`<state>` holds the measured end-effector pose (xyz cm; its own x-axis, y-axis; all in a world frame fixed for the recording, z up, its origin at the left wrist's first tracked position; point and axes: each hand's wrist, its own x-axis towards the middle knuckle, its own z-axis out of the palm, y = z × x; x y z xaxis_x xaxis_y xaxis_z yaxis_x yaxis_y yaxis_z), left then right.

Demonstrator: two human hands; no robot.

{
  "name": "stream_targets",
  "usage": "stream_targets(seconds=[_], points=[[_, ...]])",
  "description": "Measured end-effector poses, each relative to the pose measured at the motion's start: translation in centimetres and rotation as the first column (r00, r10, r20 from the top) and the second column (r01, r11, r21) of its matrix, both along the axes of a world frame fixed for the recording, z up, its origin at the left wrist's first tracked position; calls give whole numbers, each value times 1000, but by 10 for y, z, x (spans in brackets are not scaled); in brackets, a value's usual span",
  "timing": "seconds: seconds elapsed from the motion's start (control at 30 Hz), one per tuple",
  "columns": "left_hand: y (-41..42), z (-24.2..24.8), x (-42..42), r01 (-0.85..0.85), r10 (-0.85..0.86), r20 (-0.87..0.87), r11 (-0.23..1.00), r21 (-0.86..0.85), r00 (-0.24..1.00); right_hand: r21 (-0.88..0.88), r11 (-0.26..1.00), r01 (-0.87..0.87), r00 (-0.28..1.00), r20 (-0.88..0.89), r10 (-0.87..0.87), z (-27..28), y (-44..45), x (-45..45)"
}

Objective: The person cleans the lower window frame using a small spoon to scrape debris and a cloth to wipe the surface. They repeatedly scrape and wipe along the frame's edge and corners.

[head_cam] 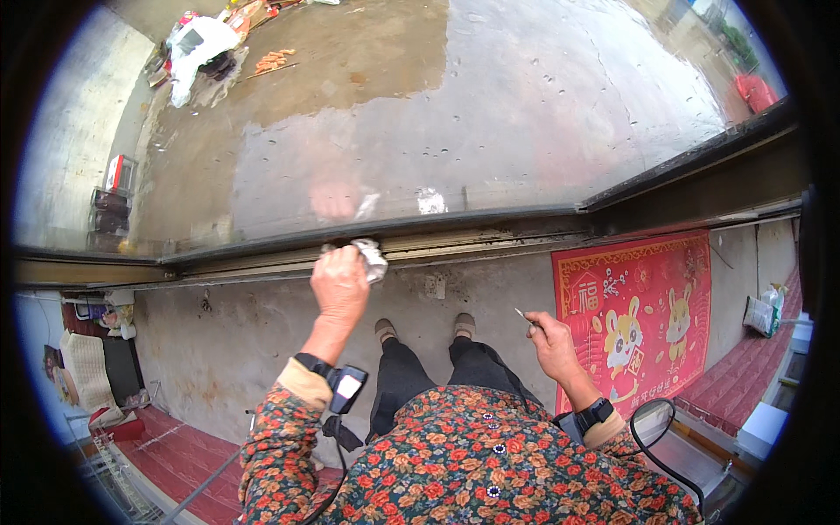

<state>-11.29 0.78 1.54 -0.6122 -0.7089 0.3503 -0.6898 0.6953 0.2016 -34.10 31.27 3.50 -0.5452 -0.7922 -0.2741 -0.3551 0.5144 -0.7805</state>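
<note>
My left hand (339, 283) grips a crumpled white cloth or tissue (371, 261) and presses it to the metal track of a window frame (453, 248). Above the track stands a window pane (407, 164) with water drops on it and a faint reflection of the hand. Held away from the frame, my right hand (554, 344) pinches a thin pointed tool (522, 315); its handle is hidden in the fingers, so its kind is unclear. The tool's tip touches nothing.
A red mat with cartoon rabbits (630, 321) lies at the right on the concrete floor (230, 354). Dark red boards (177, 453) show at the lower left. Beyond the glass are a wet yard (367, 59) and a heap of bags (203, 52). A black cable loop (656, 453) hangs by my right sleeve.
</note>
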Motion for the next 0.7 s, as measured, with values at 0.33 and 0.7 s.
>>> stream_targets(seconds=[0.33,0.7], points=[[78,-11,-119,157,-130,-229,982,102,965,-1,1000,29,999,-34,-29,3,22,-14],[32,9,-41,-43,85,-227,982,183,970,-41,998,50,996,-72,-53,5,49,-34]])
